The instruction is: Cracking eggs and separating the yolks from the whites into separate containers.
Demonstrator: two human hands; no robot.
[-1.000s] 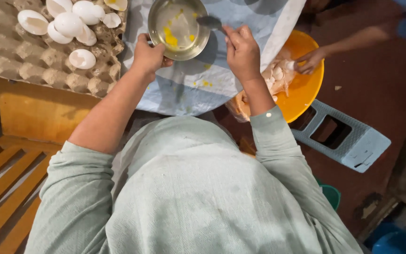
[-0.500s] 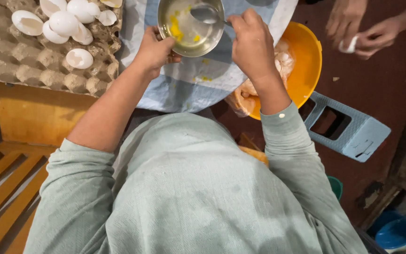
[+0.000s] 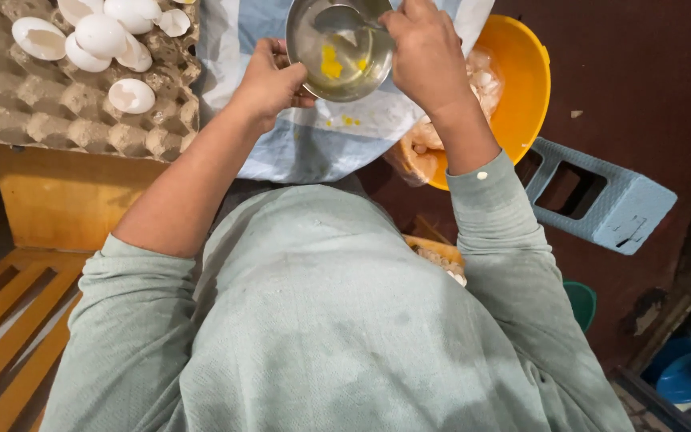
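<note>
Left hand (image 3: 269, 80) gripping steel bowl (image 3: 341, 50) at its left rim, right hand (image 3: 424, 50) fingers pinched on spoon (image 3: 344, 18) w/ handle running rightward, egg tray (image 3: 57, 96) further left of bowl.

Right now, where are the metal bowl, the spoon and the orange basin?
metal bowl (image 3: 337, 76): head view, on its inner wall beside the yolk.
spoon (image 3: 337, 16): head view, on the spoon's bowl end.
orange basin (image 3: 521, 88): head view, on its bare inner wall at the right.
</note>
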